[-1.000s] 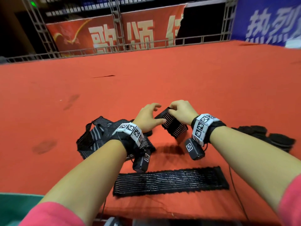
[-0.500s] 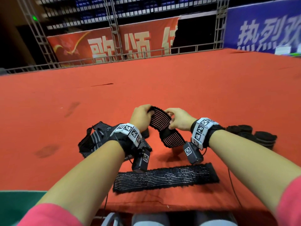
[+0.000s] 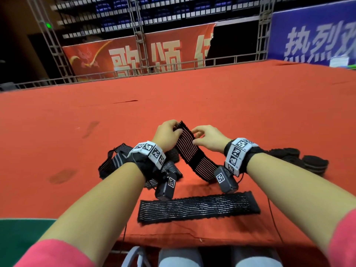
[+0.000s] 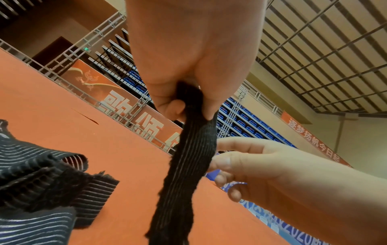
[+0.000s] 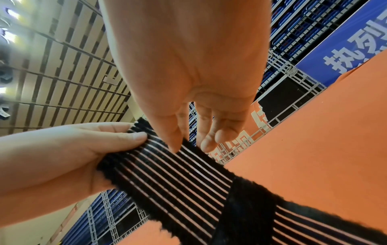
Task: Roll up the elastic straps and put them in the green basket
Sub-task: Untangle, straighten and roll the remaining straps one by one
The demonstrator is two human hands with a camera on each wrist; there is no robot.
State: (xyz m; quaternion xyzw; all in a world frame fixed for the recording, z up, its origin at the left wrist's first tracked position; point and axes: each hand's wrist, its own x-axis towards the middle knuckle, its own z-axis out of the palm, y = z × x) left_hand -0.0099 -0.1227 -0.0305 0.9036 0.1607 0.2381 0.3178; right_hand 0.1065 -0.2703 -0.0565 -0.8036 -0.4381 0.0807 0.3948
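A black elastic strap with thin pale lengthwise stripes (image 3: pixel 189 151) is held up off the table, its top end pinched between the thumb and curled fingers (image 4: pixel 170 107) of the left hand (image 3: pixel 167 134). From that pinch the strap slopes down toward the person and to the right, crossed partway by a plain black band, and its lower end reaches the red cloth-covered table (image 3: pixel 250 112) just beside the right wrist. The right hand (image 3: pixel 209 140) sits at the strap's right edge, just below the left thumb; its fingers (image 5: pixel 206 142) are loosely bent, with the thumb tip touching the striped face, and they do not close round the strap.

Nearer the person than both hands, a second black striped elastic strap (image 3: pixel 198 208) lies flat and fully stretched out across the table, close to its front edge. Under and left of the left wrist is a tangled heap of black striped straps (image 3: pixel 117 162). To the right of the right wrist, well apart from the fingers, several black rolled-up straps (image 3: pixel 308 162) lie on the table. Each wrist carries a band of black-and-white square markers with a small black camera box hanging below it. A green surface shows at the lower left corner of the head view; whether it is the basket cannot be told.
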